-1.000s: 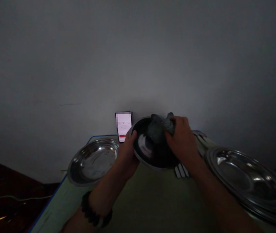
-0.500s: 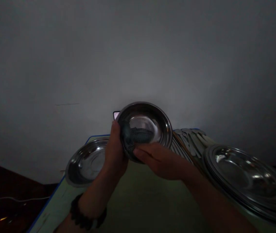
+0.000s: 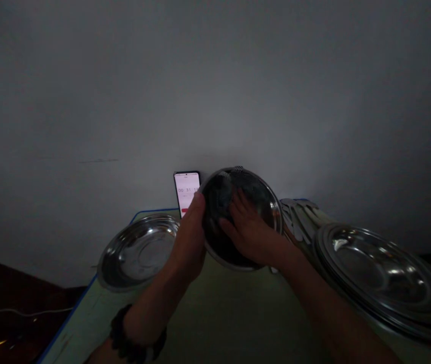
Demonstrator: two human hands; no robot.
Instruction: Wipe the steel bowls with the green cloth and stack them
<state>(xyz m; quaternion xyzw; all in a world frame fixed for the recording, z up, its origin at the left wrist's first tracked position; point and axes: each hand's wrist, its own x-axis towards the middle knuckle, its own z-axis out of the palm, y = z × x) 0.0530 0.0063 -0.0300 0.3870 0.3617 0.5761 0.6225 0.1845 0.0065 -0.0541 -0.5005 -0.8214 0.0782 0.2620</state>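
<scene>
The left hand (image 3: 189, 241) grips a metal bowl (image 3: 278, 216) by its left rim, fingers closed around the edge — the bowl is tilted above the table (image 3: 215, 318), between a metal basin (image 3: 151, 253) and stacked metal plates (image 3: 378, 273). Inside it, the right hand (image 3: 248, 227) lies nearly flat, fingers extended and slightly parted against a dark cloth (image 3: 223, 189).

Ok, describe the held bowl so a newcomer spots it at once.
Start from the green, blue-edged table against the wall. Above it, right of the lit phone, the left hand holds a round metal bowl while the right hand touches a cloth inside. Unlike the dish at left and dish stack at right, it's held aloft.
</scene>
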